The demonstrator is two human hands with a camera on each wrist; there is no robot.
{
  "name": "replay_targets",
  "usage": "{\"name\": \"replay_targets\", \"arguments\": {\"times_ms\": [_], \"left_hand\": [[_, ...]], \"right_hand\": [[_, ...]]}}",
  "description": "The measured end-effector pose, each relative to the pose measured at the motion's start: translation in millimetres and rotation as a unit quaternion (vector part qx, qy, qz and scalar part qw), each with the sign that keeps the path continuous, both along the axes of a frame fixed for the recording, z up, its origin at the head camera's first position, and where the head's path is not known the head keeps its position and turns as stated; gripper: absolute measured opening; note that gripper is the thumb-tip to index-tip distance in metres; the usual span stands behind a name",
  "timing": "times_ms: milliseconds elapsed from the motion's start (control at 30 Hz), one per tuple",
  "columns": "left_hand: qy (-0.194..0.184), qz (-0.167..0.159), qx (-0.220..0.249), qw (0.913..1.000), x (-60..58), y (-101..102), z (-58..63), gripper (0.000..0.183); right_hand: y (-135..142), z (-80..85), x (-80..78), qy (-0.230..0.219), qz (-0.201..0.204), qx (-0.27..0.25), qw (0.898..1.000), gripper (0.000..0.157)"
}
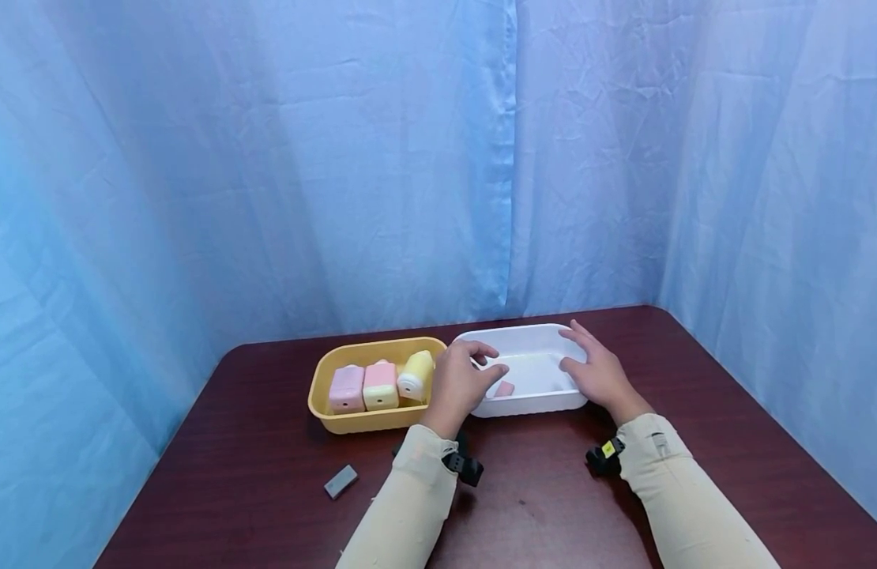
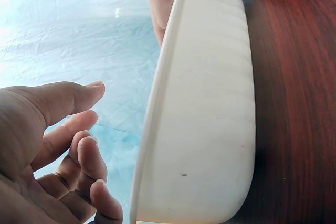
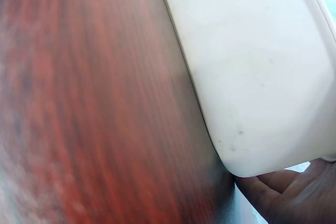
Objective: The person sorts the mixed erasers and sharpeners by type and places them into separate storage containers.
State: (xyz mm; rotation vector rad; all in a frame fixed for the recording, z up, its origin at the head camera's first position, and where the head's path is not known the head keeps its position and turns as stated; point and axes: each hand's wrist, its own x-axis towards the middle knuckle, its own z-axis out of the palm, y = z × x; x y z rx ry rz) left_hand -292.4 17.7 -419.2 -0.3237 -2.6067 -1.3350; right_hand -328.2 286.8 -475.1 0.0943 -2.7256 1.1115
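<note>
A white plastic tray [image 1: 531,405] stands on the table with a small pink block [image 1: 505,388] inside, near its left front. My right hand [image 1: 600,371] grips the tray's right end, thumb on the inner side; in the right wrist view some fingers [image 3: 262,195] show outside the end wall. My left hand [image 1: 461,381] hovers at the tray's left end, fingers loosely curved and holding nothing. In the left wrist view, its thumb and fingers stand apart from the tray's wall [image 2: 205,103].
Left of the white tray is a yellow tray [image 1: 360,424] holding a purple bottle-shaped piece [image 1: 348,387], a pink-and-yellow one [image 1: 380,385] and a yellow-and-white one [image 1: 416,374]. A small grey block [image 1: 340,480] lies on the dark red table [image 1: 254,442]. Blue curtains [image 1: 382,158] hang behind.
</note>
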Motion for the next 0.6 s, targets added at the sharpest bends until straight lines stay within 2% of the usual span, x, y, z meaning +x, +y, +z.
{"name": "replay_targets", "arguments": {"times_ms": [233, 467, 600], "left_hand": [[0.012, 0.002, 0.007, 0.9999, -0.1, 1, 1.7, 0.021], [-0.005, 0.006, 0.022, 0.9997, 3.0, -4, 8.0, 0.022], [-0.003, -0.002, 0.026, 0.9997, 5.3, -6, 10.3, 0.022]], "right_hand": [[0, 0.9, -1.2, 0.005, 0.001, 0.002, 1.0, 0.06], [-1, -1.3, -0.2, -0.008, 0.002, -0.006, 1.0, 0.061], [0, -1.1, -0.4, 0.002, 0.002, -0.006, 1.0, 0.06]]}}
